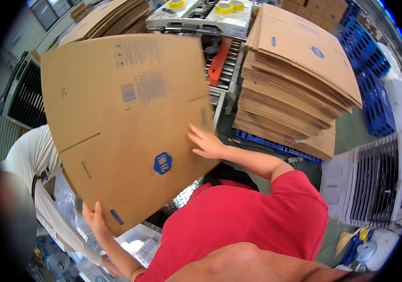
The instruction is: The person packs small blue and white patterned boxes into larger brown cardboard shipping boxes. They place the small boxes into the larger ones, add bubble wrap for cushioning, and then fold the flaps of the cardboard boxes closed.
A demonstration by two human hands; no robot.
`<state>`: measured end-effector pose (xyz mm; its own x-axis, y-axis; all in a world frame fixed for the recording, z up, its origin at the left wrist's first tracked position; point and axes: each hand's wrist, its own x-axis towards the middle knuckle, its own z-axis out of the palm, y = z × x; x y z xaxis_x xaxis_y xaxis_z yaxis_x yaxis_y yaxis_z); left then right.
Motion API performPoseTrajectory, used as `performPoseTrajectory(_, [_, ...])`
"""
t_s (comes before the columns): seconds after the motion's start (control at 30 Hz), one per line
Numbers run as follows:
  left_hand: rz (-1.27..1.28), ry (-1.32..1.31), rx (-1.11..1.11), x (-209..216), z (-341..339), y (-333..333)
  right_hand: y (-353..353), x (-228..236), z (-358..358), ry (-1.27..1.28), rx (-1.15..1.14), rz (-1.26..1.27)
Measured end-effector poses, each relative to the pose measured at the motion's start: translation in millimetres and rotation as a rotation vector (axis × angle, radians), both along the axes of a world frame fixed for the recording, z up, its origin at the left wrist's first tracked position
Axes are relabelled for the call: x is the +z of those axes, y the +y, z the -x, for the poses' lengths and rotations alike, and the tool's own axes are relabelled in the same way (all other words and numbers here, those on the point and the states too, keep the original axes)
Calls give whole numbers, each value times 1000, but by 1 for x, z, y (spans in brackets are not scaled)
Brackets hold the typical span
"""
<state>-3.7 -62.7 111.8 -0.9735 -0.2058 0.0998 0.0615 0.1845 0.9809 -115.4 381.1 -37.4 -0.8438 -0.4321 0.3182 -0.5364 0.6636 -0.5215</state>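
A large flattened cardboard box (pixel 130 127) is tilted in front of me, with printed marks, a blue emblem and cut flap slits. My left hand (pixel 96 220) grips its lower left corner, the fingers at the edge. My right hand (pixel 206 142) rests against the right part of the box face, fingers apart and thumb spread, not wrapped round anything. Whatever lies directly behind the box is hidden by it.
Stacked flat cartons (pixel 290 98) stand on a blue pallet (pixel 276 146) at right. A roller conveyor (pixel 229 61) and a taping machine with yellow tape rolls (pixel 224 8) lie ahead. A co-worker's white sleeve (pixel 50 207) is close at left. An air cooler (pixel 368 181) stands at right.
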Motion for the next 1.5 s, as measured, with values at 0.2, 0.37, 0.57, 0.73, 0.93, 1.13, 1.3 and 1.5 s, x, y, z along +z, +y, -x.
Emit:
performPoseTrajectory(0.2, [733, -117, 78, 44, -24, 78, -77, 142, 87, 609, 343, 183])
performPoseTrajectory(0.37, [651, -464, -71, 30, -12, 114, -68, 106, 140, 498, 647, 21])
performPoseTrajectory(0.57, [559, -650, 32, 18, -18, 103, -28, 101, 126, 433, 884, 244])
performPoseTrajectory(0.73, [993, -662, 252, 35, -42, 63, -51, 122, 127, 151, 1203, 448])
performPoseTrajectory(0.93, [941, -817, 54, -38, -110, -8, -153, 109, 58, -159, 1668, 450])
performPoseTrajectory(1.13, [214, -680, -684, -22, -97, 58, -247, 0, 4, 357, 1537, -150])
performPoseTrajectory(1.3, [680, -555, -467, -1, -112, 16, -282, 33, 34, 819, 1707, -67])
performPoseTrajectory(1.5, [134, -289, 481, -165, -110, -26, -286, 171, 127, -142, 565, -514])
